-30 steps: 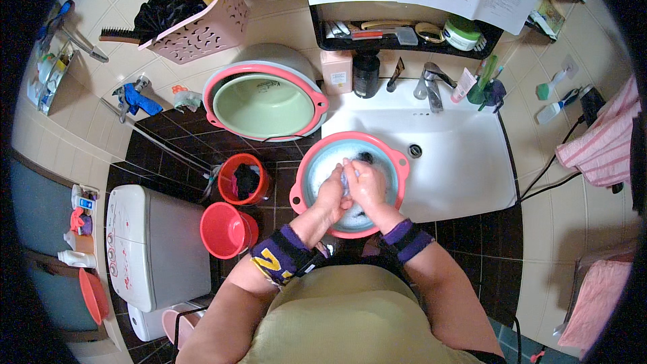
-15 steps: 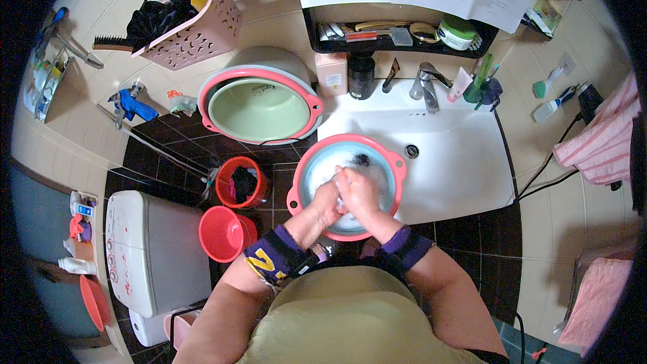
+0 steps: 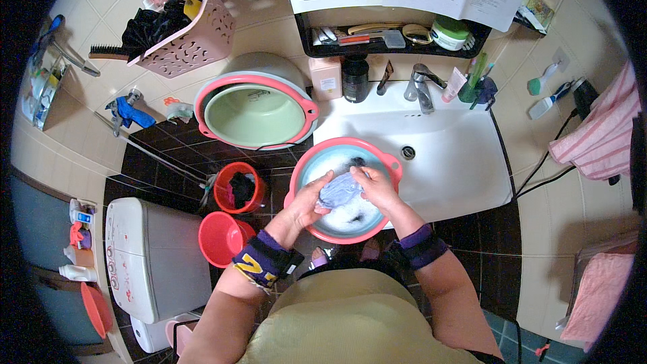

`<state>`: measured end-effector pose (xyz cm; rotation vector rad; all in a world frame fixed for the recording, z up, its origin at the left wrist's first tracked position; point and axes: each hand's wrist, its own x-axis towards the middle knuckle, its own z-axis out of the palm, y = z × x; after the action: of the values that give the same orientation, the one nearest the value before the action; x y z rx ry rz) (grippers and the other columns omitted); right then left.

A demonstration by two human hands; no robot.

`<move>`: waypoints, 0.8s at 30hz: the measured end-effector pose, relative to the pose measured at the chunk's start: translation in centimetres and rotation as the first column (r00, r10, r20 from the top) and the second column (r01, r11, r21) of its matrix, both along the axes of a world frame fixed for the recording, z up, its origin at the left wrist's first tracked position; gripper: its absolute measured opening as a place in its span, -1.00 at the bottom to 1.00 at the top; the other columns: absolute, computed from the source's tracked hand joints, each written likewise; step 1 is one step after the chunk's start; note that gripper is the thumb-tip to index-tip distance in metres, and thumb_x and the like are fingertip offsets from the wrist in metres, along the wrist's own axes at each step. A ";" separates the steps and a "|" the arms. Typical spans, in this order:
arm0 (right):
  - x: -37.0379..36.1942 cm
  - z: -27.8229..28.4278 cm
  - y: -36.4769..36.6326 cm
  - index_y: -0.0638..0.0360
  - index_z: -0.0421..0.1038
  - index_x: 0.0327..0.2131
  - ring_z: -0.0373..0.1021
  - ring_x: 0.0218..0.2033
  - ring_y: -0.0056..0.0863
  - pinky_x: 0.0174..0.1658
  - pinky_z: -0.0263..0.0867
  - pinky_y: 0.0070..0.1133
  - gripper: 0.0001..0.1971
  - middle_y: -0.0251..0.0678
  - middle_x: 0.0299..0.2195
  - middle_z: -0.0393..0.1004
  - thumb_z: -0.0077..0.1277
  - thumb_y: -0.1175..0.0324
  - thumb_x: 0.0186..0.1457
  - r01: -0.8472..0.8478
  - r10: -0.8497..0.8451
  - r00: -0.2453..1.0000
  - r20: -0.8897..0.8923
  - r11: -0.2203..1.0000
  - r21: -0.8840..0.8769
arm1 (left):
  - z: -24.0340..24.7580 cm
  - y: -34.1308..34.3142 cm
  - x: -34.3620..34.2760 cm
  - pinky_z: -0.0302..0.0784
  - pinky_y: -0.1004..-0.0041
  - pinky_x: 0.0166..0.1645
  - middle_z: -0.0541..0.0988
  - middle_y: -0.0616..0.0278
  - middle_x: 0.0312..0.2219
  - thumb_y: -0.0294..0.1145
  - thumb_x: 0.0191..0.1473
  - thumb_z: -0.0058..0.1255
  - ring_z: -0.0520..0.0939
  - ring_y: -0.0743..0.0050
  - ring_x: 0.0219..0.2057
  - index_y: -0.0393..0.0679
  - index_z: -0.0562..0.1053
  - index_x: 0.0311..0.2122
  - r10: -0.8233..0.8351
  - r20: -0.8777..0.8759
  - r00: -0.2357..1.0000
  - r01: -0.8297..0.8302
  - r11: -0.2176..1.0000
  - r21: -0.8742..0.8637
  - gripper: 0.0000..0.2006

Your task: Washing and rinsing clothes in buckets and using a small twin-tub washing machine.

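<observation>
Between my hands stretches a wet, light blue-grey piece of cloth (image 3: 340,191), held over a round basin (image 3: 394,162) with a pink rim and blue inside. White suds fill the basin, and dark bits of fabric show at the far side and near side of the foam. My left hand (image 3: 309,201) grips the cloth's left end. On its right end, my right hand (image 3: 373,186) pinches with thumb and fingers. Both wrists wear dark purple bands, the left one with a yellow mark.
The basin rests at the left edge of a white sink (image 3: 458,155) with a faucet (image 3: 423,87). Two red buckets (image 3: 222,239) stand on the floor at left, one holding dark cloth. Nested basins (image 3: 256,118) lean behind. A washing machine (image 3: 158,256) stands left.
My hands were clasped together in the suds with the cloth hidden. Now they have moved apart, and the cloth is spread between them.
</observation>
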<state>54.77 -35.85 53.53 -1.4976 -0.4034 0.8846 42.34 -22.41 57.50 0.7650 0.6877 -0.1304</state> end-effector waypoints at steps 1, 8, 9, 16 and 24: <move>0.5 -0.2 -0.5 0.13 0.42 -0.26 0.27 -0.46 -0.74 -0.43 0.22 -0.67 -0.68 -0.52 -0.45 0.41 -0.10 0.08 0.14 0.001 -0.001 1.000 0.001 1.000 0.000 | 0.5 0.1 -0.2 0.15 0.74 -0.75 0.49 0.38 -0.49 -0.05 0.08 -0.05 0.46 0.72 -0.62 -0.12 0.36 -0.19 -0.039 0.042 0.998 0.033 0.993 0.118 -0.65; 0.9 2.8 -1.4 -0.03 0.36 -0.17 0.29 -0.31 -0.75 -0.35 0.18 -0.64 -0.71 -0.57 -0.32 0.39 -0.06 0.07 0.11 -0.162 0.151 0.944 -0.293 0.987 -0.015 | 2.4 0.9 -0.6 0.39 0.69 -0.56 0.51 0.39 -0.37 -0.14 0.01 0.06 0.54 0.70 -0.42 -0.15 0.41 -0.15 -0.272 -0.135 0.953 0.296 0.930 0.216 -0.64; 0.8 2.9 -1.5 -0.06 0.36 -0.17 0.29 -0.29 -0.71 -0.32 0.19 -0.56 -0.71 -0.58 -0.31 0.39 -0.04 0.06 0.09 -0.171 0.146 0.945 -0.294 0.983 -0.060 | 1.7 1.1 -0.6 0.39 0.69 -0.56 0.51 0.39 -0.37 -0.14 0.01 0.06 0.54 0.70 -0.42 -0.15 0.41 -0.15 -0.271 -0.135 0.953 0.295 0.930 0.218 -0.64; 0.5 3.3 -1.8 -0.10 0.36 -0.15 0.24 -0.16 -0.66 -0.19 0.09 -0.40 -0.61 -0.57 -0.19 0.34 0.02 -0.05 0.00 -0.091 0.052 0.873 -0.485 0.994 -0.057 | 0.0 0.1 -0.4 0.50 0.55 -0.36 0.52 0.33 -0.37 -0.24 0.01 0.05 0.55 0.59 -0.38 -0.13 0.43 -0.24 -0.055 0.058 0.997 0.048 0.992 0.114 -0.76; 1.2 2.9 -1.9 -0.04 0.27 -0.02 0.31 -0.17 -0.60 -0.19 0.23 -0.61 -0.62 -0.47 -0.19 0.36 0.02 0.25 0.06 -0.121 0.202 0.834 -0.514 0.975 0.186 | -0.3 -0.5 0.0 0.51 0.55 -0.42 0.54 0.31 -0.46 -0.33 0.04 -0.01 0.56 0.57 -0.46 -0.15 0.43 -0.27 -0.009 0.041 0.999 0.000 0.978 0.207 -0.82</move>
<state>56.01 -37.79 56.47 -1.0326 -0.1773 1.3309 42.30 -22.88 57.19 0.9662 0.6663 -0.0473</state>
